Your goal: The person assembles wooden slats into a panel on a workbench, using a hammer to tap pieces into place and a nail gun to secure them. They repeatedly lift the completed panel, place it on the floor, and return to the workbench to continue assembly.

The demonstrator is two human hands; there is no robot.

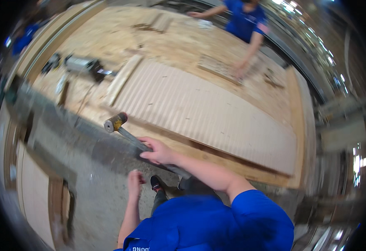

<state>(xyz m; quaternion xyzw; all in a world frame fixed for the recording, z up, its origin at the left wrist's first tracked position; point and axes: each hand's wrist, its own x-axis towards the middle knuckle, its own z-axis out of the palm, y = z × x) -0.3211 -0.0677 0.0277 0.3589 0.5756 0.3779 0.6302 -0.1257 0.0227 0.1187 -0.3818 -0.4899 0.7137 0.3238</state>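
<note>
My right hand (159, 151) is wrapped round the dark handle of a mallet (116, 122). Its yellow-and-dark, two-faced head points left, over the near edge of the workbench. Beyond it lies a long ribbed wooden panel (199, 111), marked with several short dark dashes. A pale wooden batten (124, 79) lies along the panel's left end. My left hand (135, 182) hangs low over the floor, off the bench. Its fingers are curled in, and what they hold, if anything, is hidden.
A grey power tool (82, 67) lies left of the panel. Across the bench, a blue-shirted co-worker reaches toward a small wooden board (218, 69). Wooden rails (51, 37) edge the bench at left, and another (298, 129) at right. Stacked panels (34, 196) stand at lower left.
</note>
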